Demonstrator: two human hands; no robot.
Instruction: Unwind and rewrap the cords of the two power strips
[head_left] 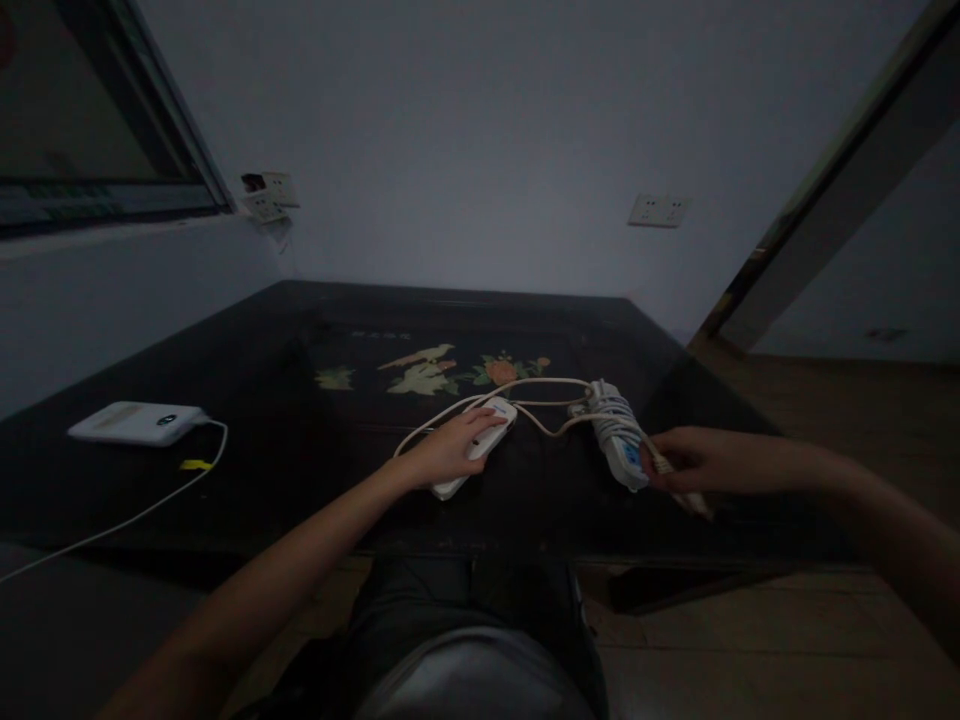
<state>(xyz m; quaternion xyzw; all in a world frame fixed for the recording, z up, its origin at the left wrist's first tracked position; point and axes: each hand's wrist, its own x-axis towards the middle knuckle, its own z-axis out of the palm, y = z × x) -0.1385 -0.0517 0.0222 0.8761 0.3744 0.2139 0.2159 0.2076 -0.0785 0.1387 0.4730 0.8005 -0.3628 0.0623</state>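
Power strip (489,441) under left grip (461,446), cord-wrapped strip (619,432) beside right grip (681,460)

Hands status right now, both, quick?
Left hand: laid over the middle white strip; gripping or just resting, can't tell.
Right hand: closed, holding a pale cord beside the cord-wrapped strip.

No writing is legible; the pale characters (381,335) on the dark table (525,520) are too small and blurred.
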